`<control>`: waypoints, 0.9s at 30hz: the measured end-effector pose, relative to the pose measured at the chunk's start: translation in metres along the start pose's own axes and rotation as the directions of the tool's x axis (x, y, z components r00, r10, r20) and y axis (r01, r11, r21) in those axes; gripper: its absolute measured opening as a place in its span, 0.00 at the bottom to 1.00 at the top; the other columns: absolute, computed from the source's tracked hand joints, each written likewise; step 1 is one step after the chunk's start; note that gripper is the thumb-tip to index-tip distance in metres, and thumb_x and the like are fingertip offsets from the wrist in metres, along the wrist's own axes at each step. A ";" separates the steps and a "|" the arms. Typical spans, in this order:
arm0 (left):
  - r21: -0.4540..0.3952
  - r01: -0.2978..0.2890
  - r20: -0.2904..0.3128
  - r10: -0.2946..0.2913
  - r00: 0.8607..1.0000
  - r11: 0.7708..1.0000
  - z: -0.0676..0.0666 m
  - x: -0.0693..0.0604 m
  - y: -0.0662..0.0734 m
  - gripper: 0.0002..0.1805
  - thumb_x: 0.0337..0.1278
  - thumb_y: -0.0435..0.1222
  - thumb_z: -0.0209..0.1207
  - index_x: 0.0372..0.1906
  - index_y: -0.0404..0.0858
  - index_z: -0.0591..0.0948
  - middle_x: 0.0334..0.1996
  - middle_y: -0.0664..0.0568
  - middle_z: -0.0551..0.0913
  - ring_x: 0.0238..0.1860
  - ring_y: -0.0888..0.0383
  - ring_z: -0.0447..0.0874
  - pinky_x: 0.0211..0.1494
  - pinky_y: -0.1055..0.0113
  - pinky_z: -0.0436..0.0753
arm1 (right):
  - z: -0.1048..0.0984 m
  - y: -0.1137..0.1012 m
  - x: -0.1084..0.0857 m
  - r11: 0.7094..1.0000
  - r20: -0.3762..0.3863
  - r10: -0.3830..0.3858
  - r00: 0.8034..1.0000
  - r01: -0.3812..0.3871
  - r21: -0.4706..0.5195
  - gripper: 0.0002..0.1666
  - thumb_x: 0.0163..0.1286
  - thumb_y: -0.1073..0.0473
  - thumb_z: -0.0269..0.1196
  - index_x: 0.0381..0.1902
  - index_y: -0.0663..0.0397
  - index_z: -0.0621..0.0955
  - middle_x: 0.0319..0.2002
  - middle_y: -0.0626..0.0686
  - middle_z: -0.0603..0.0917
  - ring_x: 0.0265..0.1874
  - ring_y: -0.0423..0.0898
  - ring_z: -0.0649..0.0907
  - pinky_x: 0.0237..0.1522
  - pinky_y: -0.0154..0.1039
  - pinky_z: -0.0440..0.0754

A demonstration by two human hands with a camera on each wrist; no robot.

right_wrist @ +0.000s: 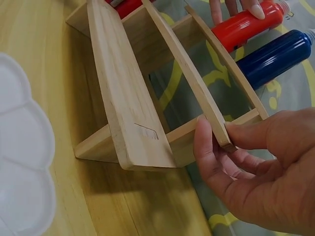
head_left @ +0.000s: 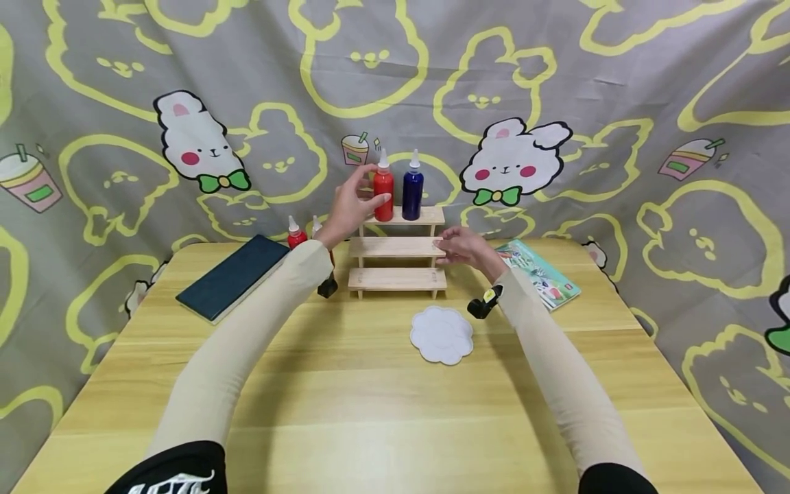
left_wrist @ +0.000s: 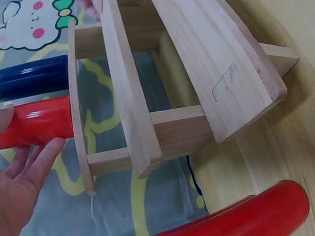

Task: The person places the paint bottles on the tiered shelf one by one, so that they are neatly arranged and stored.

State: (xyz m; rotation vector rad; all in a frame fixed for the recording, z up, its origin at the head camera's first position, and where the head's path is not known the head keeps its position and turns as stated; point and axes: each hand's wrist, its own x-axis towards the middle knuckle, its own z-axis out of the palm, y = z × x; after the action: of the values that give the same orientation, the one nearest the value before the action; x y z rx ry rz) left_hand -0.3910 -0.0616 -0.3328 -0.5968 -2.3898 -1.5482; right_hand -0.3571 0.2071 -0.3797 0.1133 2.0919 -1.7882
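Note:
A red squeeze bottle (head_left: 384,197) with a white nozzle stands upright on the top step of a three-tier wooden stand (head_left: 398,278). My left hand (head_left: 350,206) holds this bottle from its left side, thumb on the front. Beside it on the same step is a dark blue squeeze bottle (head_left: 413,195). With thumb and fingers, my right hand (right_wrist: 261,172) pinches the right end of the middle step. In the left wrist view, the red bottle (left_wrist: 42,123) sits between the left thumb and fingers, its base at the top step.
More red bottles (head_left: 297,237) stand left of the stand, partly behind my left forearm. A dark book (head_left: 234,278) lies at the left, a colourful booklet (head_left: 540,273) at the right. A white flower-shaped palette (head_left: 441,335) lies in front. Patterned cloth (head_left: 395,82) hangs behind the table.

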 end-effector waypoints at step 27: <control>0.003 -0.007 0.016 0.007 1.000 1.000 0.003 -0.003 0.003 0.32 0.70 0.35 0.67 0.74 0.46 0.70 0.59 0.38 0.83 0.55 0.42 0.86 0.63 0.49 0.84 | 0.000 0.004 -0.002 1.000 -0.013 -0.004 1.000 0.004 -0.005 0.19 0.81 0.66 0.57 0.62 0.67 0.65 0.49 0.56 0.70 0.27 0.41 0.78 0.43 0.33 0.89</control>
State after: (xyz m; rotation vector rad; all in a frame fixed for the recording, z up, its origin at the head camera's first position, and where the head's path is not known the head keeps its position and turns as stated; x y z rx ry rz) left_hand -0.3870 -0.0580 -0.3327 -0.6183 -2.3986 -1.5431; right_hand -0.3544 0.2077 -0.3827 0.1206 2.1070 -1.7892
